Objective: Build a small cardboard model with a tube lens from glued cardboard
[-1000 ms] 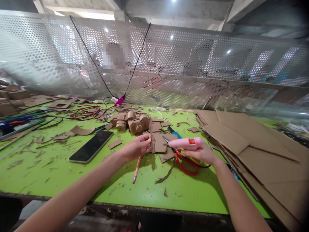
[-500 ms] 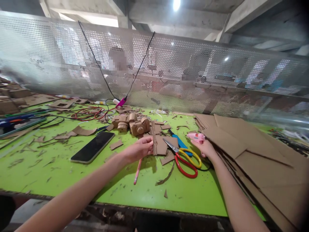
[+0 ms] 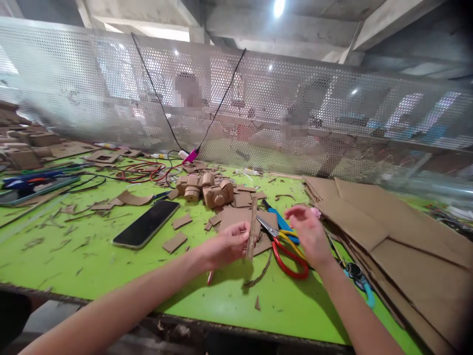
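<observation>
At centre frame, left hand pinches an upright cardboard strip above the green table; right hand, fingers spread and empty, hovers over red-handled scissors.

Your green table carries a phone, scissors, stacked cardboard sheets, cardboard scraps and tangled wires.

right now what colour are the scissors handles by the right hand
One red, one yellow: the scissors lie beside the right hand, clearest in the head view.
</observation>
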Available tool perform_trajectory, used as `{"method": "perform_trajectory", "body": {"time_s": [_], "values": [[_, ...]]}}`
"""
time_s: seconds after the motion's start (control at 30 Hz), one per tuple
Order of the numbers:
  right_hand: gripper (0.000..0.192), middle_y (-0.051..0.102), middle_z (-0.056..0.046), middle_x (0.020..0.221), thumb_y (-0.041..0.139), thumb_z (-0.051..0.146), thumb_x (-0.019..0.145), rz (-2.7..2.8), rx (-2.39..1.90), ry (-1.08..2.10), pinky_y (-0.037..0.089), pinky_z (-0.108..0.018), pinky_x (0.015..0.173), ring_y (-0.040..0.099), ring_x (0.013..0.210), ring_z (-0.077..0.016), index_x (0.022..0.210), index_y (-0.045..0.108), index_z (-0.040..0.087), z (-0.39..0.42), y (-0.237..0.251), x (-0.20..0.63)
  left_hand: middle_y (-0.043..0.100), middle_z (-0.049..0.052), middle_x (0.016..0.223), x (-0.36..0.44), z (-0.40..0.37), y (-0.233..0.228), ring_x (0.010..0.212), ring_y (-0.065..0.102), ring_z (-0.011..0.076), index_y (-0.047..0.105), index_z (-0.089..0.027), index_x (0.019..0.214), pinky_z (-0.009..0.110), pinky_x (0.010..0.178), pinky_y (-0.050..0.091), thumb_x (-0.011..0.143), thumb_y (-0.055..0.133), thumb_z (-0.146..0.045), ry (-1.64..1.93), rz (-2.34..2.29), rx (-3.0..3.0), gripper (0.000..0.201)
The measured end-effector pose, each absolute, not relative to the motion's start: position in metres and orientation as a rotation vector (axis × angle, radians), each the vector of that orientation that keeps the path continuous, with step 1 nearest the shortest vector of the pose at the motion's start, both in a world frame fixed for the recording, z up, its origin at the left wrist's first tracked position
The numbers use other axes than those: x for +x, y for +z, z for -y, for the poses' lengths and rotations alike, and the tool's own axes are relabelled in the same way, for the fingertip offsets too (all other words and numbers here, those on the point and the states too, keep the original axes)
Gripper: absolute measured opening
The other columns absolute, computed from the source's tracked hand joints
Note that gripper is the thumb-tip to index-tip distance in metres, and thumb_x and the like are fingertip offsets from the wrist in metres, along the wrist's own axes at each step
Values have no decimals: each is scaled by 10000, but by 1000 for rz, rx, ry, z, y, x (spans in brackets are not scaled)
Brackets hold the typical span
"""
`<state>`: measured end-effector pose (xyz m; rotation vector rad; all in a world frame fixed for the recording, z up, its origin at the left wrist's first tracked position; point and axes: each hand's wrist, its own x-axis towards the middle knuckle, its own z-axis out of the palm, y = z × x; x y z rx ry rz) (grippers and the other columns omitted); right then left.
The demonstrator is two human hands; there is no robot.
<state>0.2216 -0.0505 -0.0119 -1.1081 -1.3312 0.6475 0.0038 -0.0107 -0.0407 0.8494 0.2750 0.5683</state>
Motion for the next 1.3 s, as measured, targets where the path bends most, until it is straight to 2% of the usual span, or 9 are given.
{"method": "perform_trajectory", "body": {"time_s": [0.13,0.23,0.33,0.6,0.73,0.87,1.07,1.2,1.3], "values": [[265,656,-45,1023,675,423,775,1276,-874,1188,466,-317,872,596,986,-178,955,622,236,53,-33,188,573,-17,745,9,28,-41,631,518,69,581,-162,920,193,577,347,654,818,-309,526,-205,779,385],[284,682,-32,1000,716,427,744,1243,-754,1405,459,-337,908,617,994,-179,940,618,247,56,-40,182,576,-20,737,11,36,-42,628,515,69,589,-170,981,195,587,353,667,810,-288,515,-157,725,401],[254,705,-14,962,751,370,726,1226,-693,1519,446,-341,943,637,982,-163,905,613,254,60,-37,181,571,-22,722,12,40,-41,604,499,65,603,-165,943,202,587,357,671,807,-289,496,-119,706,362],[254,727,-4,900,789,325,684,1197,-651,1581,476,-337,905,658,957,-162,847,609,250,66,-30,179,549,-25,694,13,41,-40,608,473,65,634,-162,921,202,592,337,652,818,-293,465,-106,714,350],[294,727,-26,964,792,344,678,1211,-657,1583,504,-312,841,674,906,-158,894,619,245,66,-30,179,548,-25,698,12,41,-40,615,468,65,638,-162,865,203,596,319,642,823,-300,453,-103,716,321],[329,733,-30,919,802,351,664,1201,-672,1580,523,-288,781,678,887,-159,919,626,240,67,-30,179,553,-23,701,12,41,-41,615,472,66,637,-160,857,208,591,304,639,824,-313,444,-114,736,326],[303,715,-46,1064,802,306,671,1184,-642,1623,534,-249,743,688,807,-122,911,636,225,68,-32,180,556,-26,696,12,41,-44,608,480,62,631,-160,879,209,587,300,643,823,-312,425,-124,735,340],[333,706,-51,1082,804,304,664,1191,-679,1599,543,-252,737,686,815,-127,947,651,218,68,-35,180,564,-18,703,12,41,-44,619,491,66,614,-148,893,210,590,305,635,830,-311,423,-136,730,374],[316,716,-34,1040,816,304,641,1176,-697,1596,549,-256,722,684,793,-128,907,664,227,68,-34,179,565,-20,698,13,42,-45,614,503,62,593,-147,880,202,589,315,628,835,-305,403,-153,729,383]]}}
